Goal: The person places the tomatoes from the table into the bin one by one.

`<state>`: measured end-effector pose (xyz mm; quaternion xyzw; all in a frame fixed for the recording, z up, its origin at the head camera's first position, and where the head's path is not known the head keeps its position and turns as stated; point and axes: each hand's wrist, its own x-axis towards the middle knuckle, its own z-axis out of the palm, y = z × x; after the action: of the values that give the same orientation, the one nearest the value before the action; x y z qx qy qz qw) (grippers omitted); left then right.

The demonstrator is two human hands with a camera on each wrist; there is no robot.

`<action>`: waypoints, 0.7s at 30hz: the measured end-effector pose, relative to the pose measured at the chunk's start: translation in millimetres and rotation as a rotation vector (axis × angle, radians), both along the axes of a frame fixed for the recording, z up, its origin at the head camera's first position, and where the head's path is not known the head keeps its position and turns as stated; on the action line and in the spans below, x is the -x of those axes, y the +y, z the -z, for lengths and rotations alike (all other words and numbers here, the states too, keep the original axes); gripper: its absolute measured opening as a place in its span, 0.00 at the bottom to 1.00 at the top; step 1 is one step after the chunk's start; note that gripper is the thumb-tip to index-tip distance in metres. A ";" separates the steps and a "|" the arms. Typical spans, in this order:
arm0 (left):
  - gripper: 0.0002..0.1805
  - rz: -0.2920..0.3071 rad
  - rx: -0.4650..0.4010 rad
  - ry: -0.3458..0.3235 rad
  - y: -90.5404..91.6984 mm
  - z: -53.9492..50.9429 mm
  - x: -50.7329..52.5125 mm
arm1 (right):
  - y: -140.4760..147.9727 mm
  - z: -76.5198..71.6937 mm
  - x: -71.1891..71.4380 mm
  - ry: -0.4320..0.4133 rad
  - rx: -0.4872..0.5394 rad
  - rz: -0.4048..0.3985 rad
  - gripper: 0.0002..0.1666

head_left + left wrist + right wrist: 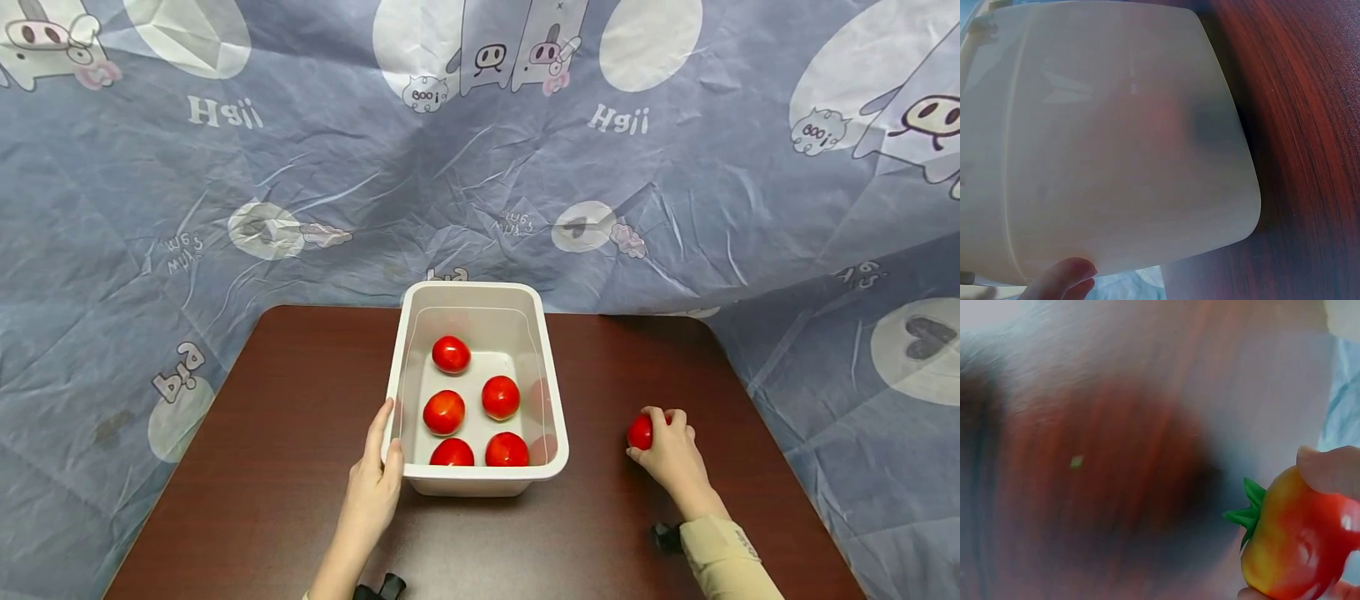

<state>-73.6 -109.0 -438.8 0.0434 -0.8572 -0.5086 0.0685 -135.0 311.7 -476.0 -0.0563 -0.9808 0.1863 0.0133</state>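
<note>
A white plastic bin point(480, 483) stands on the table with several red tomatoes point(444, 412) inside. My left hand point(371, 492) grips its left rim near the front corner, thumb over the rim. In the left wrist view, fingertips point(1072, 275) show against the bin's pale outer wall point(1129, 156). To the right of the bin, my right hand point(672, 454) holds another tomato point(640, 432) between thumb and fingers, low over the table. The right wrist view shows this tomato point(1297, 544) as red and yellow, with a green leafy top.
The dark brown wooden table point(292, 433) extends on both sides of the bin. A blue-grey patterned cloth point(337, 167) hangs behind the table and reaches down past its sides. Black wrist devices point(666, 537) sit near both wrists.
</note>
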 end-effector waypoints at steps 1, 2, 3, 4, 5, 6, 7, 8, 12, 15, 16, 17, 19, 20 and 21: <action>0.31 0.001 -0.005 -0.007 0.0 -0.2 -0.1 | -1.7 -2.3 0.1 0.011 0.000 -0.003 0.42; 0.31 0.001 -0.007 -0.009 0.1 -0.4 -0.2 | -3.7 -5.0 0.3 0.024 -0.001 -0.007 0.42; 0.31 0.001 -0.010 -0.013 0.2 -0.7 -0.2 | -5.7 -7.6 0.8 0.036 -0.003 -0.011 0.42; 0.31 0.001 -0.010 -0.013 0.3 -0.9 -0.3 | -7.8 -10.5 1.4 0.050 -0.005 -0.016 0.42; 0.31 0.001 -0.010 -0.013 0.3 -1.0 -0.5 | -10.0 -13.2 2.0 0.063 -0.008 -0.022 0.42; 0.31 0.000 -0.010 -0.011 0.4 -0.9 -0.6 | -12.1 -16.1 2.9 0.075 -0.010 -0.028 0.42; 0.31 -0.001 -0.011 -0.009 0.3 -0.9 -0.6 | -14.1 -19.4 4.2 0.088 -0.012 -0.035 0.42; 0.31 -0.002 -0.011 -0.009 0.3 -0.8 -0.6 | -16.1 -22.7 5.6 0.100 -0.014 -0.041 0.42; 0.31 0.001 -0.010 -0.014 0.2 -0.3 -0.5 | -22.4 -34.9 10.1 0.134 -0.013 -0.054 0.41; 0.31 0.002 -0.006 -0.014 0.2 0.2 -0.6 | -26.0 -43.1 11.9 0.151 -0.010 -0.062 0.40; 0.31 0.003 -0.006 -0.015 0.1 0.5 -0.6 | -27.3 -45.6 12.2 0.158 -0.010 -0.065 0.40; 0.31 0.002 0.001 -0.004 0.0 0.9 -0.6 | -28.6 -48.0 12.4 0.164 -0.009 -0.067 0.40; 0.31 -0.001 0.018 0.017 -0.4 1.7 -0.5 | -31.4 -53.1 12.9 0.177 -0.007 -0.073 0.40; 0.31 -0.002 0.025 0.028 -0.6 2.1 -0.5 | -33.2 -55.6 13.3 0.182 -0.006 -0.076 0.40; 0.31 -0.004 0.031 0.035 -0.9 2.5 -0.4 | -35.1 -58.4 13.8 0.189 -0.004 -0.080 0.40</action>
<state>-73.2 -109.9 -441.3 0.0351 -0.8636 -0.4957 0.0853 -148.8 276.6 -417.6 0.0010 -0.9770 0.1894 0.0983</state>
